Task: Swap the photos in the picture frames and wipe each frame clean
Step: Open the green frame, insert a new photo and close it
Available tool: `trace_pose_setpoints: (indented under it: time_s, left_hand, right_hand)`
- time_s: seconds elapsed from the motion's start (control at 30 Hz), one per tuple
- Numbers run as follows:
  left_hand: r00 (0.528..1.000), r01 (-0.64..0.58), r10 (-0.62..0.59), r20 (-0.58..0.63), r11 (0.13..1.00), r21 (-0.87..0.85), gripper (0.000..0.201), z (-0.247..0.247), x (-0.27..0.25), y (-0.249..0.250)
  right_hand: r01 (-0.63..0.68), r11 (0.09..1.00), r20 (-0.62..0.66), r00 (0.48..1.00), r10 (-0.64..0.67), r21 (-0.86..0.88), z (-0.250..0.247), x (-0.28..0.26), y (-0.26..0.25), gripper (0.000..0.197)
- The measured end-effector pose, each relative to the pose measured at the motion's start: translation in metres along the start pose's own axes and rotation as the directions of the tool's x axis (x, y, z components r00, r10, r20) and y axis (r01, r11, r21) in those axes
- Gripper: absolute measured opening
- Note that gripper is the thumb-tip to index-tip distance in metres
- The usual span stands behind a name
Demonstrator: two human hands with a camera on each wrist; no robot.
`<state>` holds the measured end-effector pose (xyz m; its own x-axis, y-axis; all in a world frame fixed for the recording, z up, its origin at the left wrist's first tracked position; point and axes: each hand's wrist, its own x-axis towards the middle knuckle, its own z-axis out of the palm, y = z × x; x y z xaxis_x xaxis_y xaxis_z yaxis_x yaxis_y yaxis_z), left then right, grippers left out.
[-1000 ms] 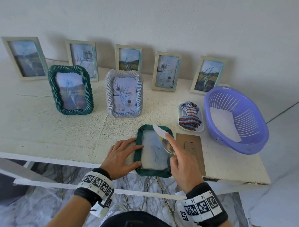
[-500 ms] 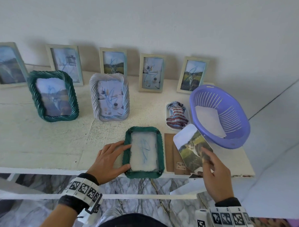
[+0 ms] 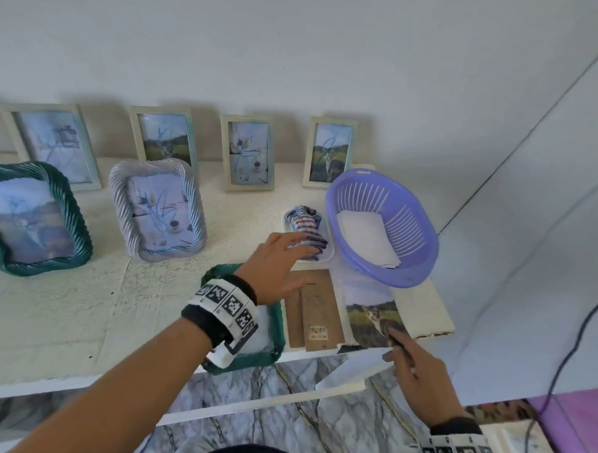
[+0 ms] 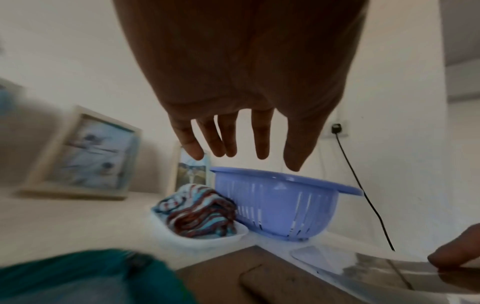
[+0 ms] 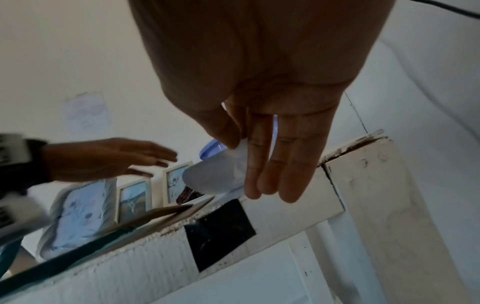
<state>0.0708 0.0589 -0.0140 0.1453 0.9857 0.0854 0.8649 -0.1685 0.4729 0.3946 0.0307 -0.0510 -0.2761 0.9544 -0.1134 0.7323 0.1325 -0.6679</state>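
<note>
A green rope-edged frame lies flat at the table's front edge, mostly hidden under my left wrist. Its brown backing board lies just to its right. Right of the board, a cat-and-landscape photo rests on the table. My right hand pinches the photo's near corner; in the right wrist view the thumb and fingers clamp its white underside. My left hand hovers with fingers straight and spread over the striped cloth in a small white tray, holding nothing.
A purple slotted basket holding white sheets stands right of the tray, near the table's right end. A green rope frame and a silver rope frame stand at left. Several cream frames lean against the wall. A black cable hangs at right.
My right hand lowered the photo from the air onto the table right of the backing board. My left hand left the green frame and moved right, over the cloth.
</note>
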Motion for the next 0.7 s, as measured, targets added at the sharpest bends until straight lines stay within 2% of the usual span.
trace_pose_setpoints:
  time_s: [0.07,0.17,0.3,0.53,0.7]
  left_hand:
    - [0.996,-0.063,0.059,0.060,0.995,0.080,0.059,0.006,0.034,0.016]
    - [0.986,-0.087,0.052,0.161,0.972,0.219,0.054,0.013,0.068,0.033]
    - [0.994,-0.067,0.042,0.104,0.965,0.252,0.037,0.014,0.084,0.042]
    - [0.995,-0.088,0.081,0.065,0.989,0.120,0.037,0.010,0.082,0.036]
    - [0.992,-0.108,0.092,0.090,0.976,0.189,0.037,0.013,0.077,0.031]
  right_hand:
    - [0.049,0.997,0.011,0.999,-0.048,-0.068,-0.001,0.000,0.004,0.036]
    - [0.091,0.982,0.031,0.996,-0.087,-0.163,-0.004,0.000,0.007,0.036]
    - [0.103,0.948,0.069,0.994,-0.086,-0.303,-0.013,0.005,0.007,0.037]
    - [0.109,0.901,0.092,0.993,-0.078,-0.420,-0.019,0.053,0.001,0.036]
    - [0.118,0.822,0.144,0.989,-0.044,-0.557,-0.015,0.085,-0.006,0.040]
